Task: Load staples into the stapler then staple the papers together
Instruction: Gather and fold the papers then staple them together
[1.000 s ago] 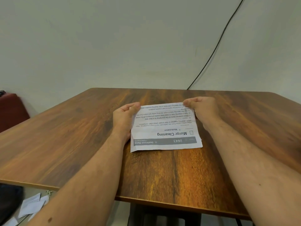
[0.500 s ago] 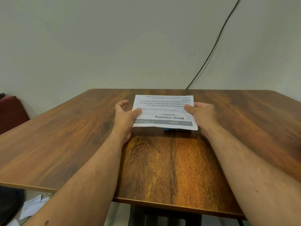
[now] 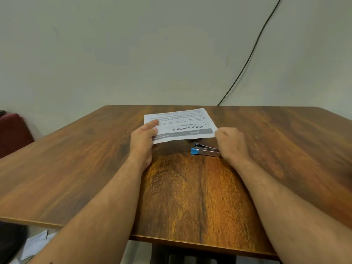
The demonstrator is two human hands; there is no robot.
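The papers (image 3: 182,123), white sheets printed "Mirror Cleaning" upside down to me, lie toward the far middle of the wooden table (image 3: 76,168). My left hand (image 3: 142,140) grips their near left corner, thumb on top. My right hand (image 3: 229,142) is curled at the near right corner; whether it pinches the sheet is hidden. A metal stapler (image 3: 204,150) with a blue tip lies on the table just in front of the papers. Its rear end disappears behind my right hand. No staples are in view.
A black cable (image 3: 247,60) runs down the wall to the table's far edge. A dark red seat (image 3: 13,132) stands at the left. Loose papers (image 3: 36,242) lie on the floor below the table's near left edge.
Both hands have pushed the papers away from me and turned them slightly. That uncovered the stapler, which was hidden underneath before.
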